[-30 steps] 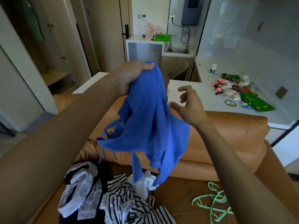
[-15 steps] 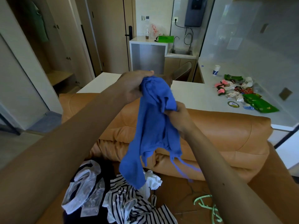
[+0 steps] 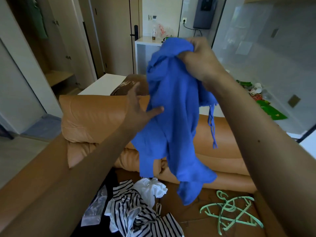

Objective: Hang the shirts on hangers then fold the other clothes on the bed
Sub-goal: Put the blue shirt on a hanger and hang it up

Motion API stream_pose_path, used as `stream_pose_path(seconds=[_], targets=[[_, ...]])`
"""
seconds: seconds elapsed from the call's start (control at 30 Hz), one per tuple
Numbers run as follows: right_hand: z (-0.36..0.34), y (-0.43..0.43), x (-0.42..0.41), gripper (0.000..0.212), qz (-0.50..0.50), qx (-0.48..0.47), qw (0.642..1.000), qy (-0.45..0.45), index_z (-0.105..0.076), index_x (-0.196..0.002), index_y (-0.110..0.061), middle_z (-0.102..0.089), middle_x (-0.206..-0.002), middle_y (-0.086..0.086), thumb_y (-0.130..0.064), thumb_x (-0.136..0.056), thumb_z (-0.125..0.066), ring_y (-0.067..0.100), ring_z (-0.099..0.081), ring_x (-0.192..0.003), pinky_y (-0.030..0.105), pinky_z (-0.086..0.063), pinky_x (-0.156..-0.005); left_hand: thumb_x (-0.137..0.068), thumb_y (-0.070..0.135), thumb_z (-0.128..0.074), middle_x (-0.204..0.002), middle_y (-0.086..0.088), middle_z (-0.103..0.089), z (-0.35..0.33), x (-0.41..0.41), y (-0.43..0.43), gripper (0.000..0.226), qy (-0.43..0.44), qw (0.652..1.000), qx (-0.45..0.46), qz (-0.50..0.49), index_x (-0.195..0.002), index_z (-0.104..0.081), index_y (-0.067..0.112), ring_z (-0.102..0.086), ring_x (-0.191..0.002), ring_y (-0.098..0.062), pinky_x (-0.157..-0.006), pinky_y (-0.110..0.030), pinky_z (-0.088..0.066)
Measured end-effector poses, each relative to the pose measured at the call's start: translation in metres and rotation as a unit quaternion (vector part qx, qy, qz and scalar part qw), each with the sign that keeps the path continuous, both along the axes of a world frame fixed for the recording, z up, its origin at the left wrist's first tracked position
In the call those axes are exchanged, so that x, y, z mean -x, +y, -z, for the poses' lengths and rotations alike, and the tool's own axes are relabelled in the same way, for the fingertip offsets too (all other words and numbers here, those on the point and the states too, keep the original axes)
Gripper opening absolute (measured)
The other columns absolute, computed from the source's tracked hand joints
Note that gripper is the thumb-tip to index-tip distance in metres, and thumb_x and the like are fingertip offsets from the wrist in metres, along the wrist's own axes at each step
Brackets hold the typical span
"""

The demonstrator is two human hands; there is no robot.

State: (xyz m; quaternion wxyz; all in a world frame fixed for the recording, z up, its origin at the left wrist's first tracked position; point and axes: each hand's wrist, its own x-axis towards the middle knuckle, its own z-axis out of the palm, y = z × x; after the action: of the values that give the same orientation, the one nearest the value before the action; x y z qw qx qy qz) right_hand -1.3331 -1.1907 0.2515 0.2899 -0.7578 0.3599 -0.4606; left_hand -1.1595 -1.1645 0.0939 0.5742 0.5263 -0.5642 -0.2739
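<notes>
A crumpled blue garment (image 3: 174, 108) with thin dangling ties hangs in the air over the tan sofa (image 3: 92, 115). My right hand (image 3: 200, 57) grips its bunched top edge, held high. My left hand (image 3: 138, 108) is lower, at the garment's left side, fingers spread and straight, with the thumb touching the cloth. On the seat below lie a black-and-white striped shirt (image 3: 140, 214), a white garment (image 3: 152, 189) and a dark garment with grey-white panels (image 3: 95, 207). Several mint-green hangers (image 3: 230, 212) lie in a heap at the right of the seat.
Behind the sofa's back cushions stands a white counter (image 3: 102, 82) with green packets and wrappers (image 3: 268, 110) at its right end. A wardrobe recess (image 3: 56, 77) opens at the far left. A door and a small sink unit are at the back.
The blue garment passed from my left hand to my right, which lifted it higher. My left hand let go, dropped, and now touches the garment's left side with open fingers.
</notes>
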Motion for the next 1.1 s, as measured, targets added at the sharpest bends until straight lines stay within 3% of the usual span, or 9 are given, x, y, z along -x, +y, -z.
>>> stream_pose_path(seconds=[0.07,0.27,0.37,0.5,0.63,0.8,0.87,1.0,1.1], targets=[[-0.011,0.001,-0.001,0.020,0.012,0.015,1.000,0.009,-0.053,-0.071,-0.008,-0.051,-0.068,0.007,-0.011,-0.090,-0.049,0.011,-0.048,-0.060,0.021,-0.038,-0.055,-0.066,0.048,-0.090,-0.154,0.006,-0.037,0.025,0.003,0.003,0.104,0.021,0.994,-0.093,0.044,-0.149,-0.029,0.030,-0.039,-0.142,-0.015,-0.108,-0.032,-0.043],[-0.003,-0.021,0.024,0.028,0.107,0.025,0.993,0.042,-0.044,-0.059,-0.017,-0.040,-0.059,-0.005,-0.013,-0.086,-0.054,0.008,-0.034,-0.056,0.027,-0.028,-0.054,-0.096,0.018,-0.066,-0.111,0.014,-0.065,0.051,0.019,0.013,0.023,0.013,0.963,-0.194,0.186,-0.115,-0.059,0.028,-0.065,-0.097,0.001,-0.100,-0.038,-0.053],[0.037,-0.042,0.048,0.020,0.177,0.003,0.980,0.089,-0.062,-0.087,0.001,-0.054,-0.078,0.008,-0.017,-0.081,-0.057,0.015,-0.048,-0.073,0.029,-0.034,-0.063,-0.098,0.022,-0.062,-0.116,0.008,-0.069,0.026,0.018,0.005,0.026,0.081,0.956,-0.207,0.189,-0.124,-0.061,0.022,-0.067,-0.106,-0.010,-0.089,-0.028,-0.056],[0.105,-0.027,0.057,0.067,0.165,-0.029,0.966,0.197,-0.044,-0.139,-0.012,-0.043,-0.122,0.009,-0.009,-0.079,-0.075,0.018,-0.046,-0.106,0.026,-0.039,-0.088,-0.099,0.033,-0.058,-0.101,-0.004,-0.072,-0.012,0.022,0.003,0.029,0.231,0.914,-0.284,0.175,-0.113,-0.068,0.011,-0.068,-0.088,-0.016,-0.076,-0.028,-0.055],[0.157,0.018,0.052,0.048,0.030,-0.098,0.993,0.056,-0.054,-0.116,-0.018,-0.053,-0.108,0.013,0.003,-0.076,-0.069,0.023,-0.055,-0.093,0.043,-0.053,-0.080,-0.101,0.040,-0.053,-0.088,-0.008,-0.070,-0.021,0.025,0.004,0.037,0.340,0.872,-0.295,0.194,-0.114,-0.065,0.008,-0.067,-0.074,-0.020,-0.066,-0.029,-0.055],[0.185,0.065,0.040,0.068,-0.158,-0.203,0.965,0.047,-0.044,-0.138,-0.028,-0.061,-0.127,-0.009,0.006,-0.087,-0.072,0.000,-0.060,-0.117,0.023,-0.053,-0.093,-0.102,0.041,-0.049,-0.082,-0.003,-0.069,-0.018,0.022,0.005,0.034,0.390,0.855,-0.281,0.197,-0.115,-0.061,0.011,-0.068,-0.072,-0.015,-0.065,-0.028,-0.055],[0.193,0.062,0.024,0.041,-0.121,-0.188,0.975,0.014,-0.052,-0.126,-0.023,-0.064,-0.113,-0.016,0.003,-0.095,-0.062,-0.007,-0.063,-0.103,0.016,-0.052,-0.084,-0.103,0.037,-0.048,-0.083,-0.001,-0.063,-0.017,0.016,0.003,0.028,0.392,0.848,-0.282,0.219,-0.104,-0.060,0.012,-0.062,-0.074,-0.012,-0.065,-0.025,-0.054],[0.189,0.047,0.006,0.022,0.018,-0.194,0.980,-0.044,-0.060,-0.093,0.002,-0.062,-0.080,0.001,0.000,-0.100,-0.039,0.003,-0.055,-0.071,0.026,-0.046,-0.069,-0.099,0.030,-0.057,-0.084,-0.004,-0.065,-0.023,-0.005,0.007,0.023,0.262,0.883,-0.312,0.232,-0.087,-0.065,0.013,-0.062,-0.078,-0.016,-0.068,-0.028,-0.053],[0.177,0.034,-0.002,0.024,0.006,-0.208,0.978,-0.004,-0.063,-0.090,-0.006,-0.066,-0.080,0.006,0.000,-0.096,-0.041,0.017,-0.063,-0.075,0.034,-0.052,-0.067,-0.102,0.036,-0.051,-0.105,-0.004,-0.067,-0.032,-0.024,0.013,0.026,-0.027,0.920,-0.363,0.146,-0.097,-0.068,0.016,-0.062,-0.092,-0.019,-0.085,-0.035,-0.047]])
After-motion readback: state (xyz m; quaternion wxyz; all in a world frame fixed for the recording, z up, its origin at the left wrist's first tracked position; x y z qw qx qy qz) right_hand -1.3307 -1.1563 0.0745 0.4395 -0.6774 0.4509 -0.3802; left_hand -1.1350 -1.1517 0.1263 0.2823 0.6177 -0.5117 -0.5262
